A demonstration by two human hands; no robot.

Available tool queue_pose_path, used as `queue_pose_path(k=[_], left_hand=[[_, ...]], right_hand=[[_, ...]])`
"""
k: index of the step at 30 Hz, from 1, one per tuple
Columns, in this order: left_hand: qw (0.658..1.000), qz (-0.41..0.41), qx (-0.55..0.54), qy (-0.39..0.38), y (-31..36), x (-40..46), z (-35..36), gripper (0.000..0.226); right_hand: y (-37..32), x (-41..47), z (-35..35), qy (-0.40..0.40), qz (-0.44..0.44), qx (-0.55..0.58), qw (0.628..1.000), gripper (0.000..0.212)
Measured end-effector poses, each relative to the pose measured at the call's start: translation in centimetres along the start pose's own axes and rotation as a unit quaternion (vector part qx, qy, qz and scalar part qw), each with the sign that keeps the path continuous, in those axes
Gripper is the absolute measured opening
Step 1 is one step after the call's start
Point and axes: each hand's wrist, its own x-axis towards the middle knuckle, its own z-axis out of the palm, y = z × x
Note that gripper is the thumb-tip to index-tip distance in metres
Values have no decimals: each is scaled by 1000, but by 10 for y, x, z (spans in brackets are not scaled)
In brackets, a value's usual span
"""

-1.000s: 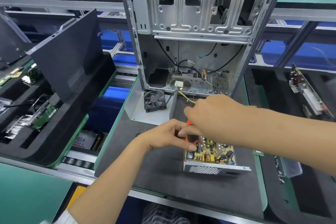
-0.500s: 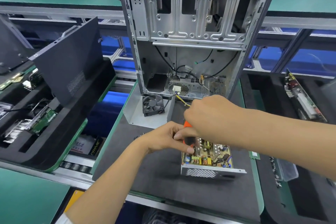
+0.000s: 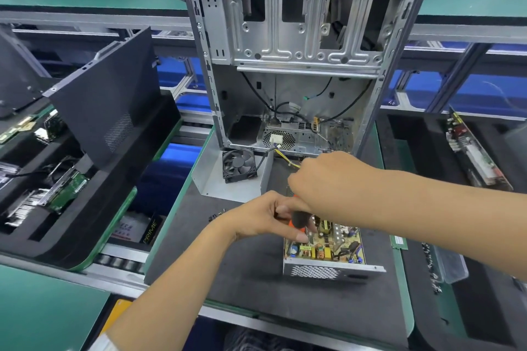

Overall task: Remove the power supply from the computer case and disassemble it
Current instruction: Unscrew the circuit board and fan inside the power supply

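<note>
You're at an electronics disassembly line: green benches [image 3: 51, 302], roller conveyor [image 3: 119, 261], foam trays [image 3: 85, 236] of sorted circuit boards [image 3: 70, 189], a stripped computer case [image 3: 296, 45].

Opened power supply [image 3: 328, 253], cover off, yellow circuit board exposed, perforated metal front wall, lies flat on the dark mat [image 3: 251, 273] just in front of the upright, gutted silver computer case [image 3: 296, 45].

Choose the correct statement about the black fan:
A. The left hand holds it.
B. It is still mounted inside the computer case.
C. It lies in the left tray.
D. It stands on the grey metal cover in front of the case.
D: the black fan stands on the grey metal cover, just in front of the open computer case.
</note>
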Motion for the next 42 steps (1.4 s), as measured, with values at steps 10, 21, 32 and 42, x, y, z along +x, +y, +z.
queue_pose_path(k=[10,21,32,42], left_hand=[[999,-11,22,45,-15,-2,-5,19],[996,-79,-4,44,-53,-23,-23,56],[984,-124,90,94,-76,-28,-15,16],[988,-113,15,107,-79,-31,-11,14]], right_hand=[[4,0,3,-48,-24,106,993,56],[3,-2,8,-16,-100,191,976,36],[14,-4,2,2,-81,238,968,31],[19,-5,-3,32,-43,300,953,34]])
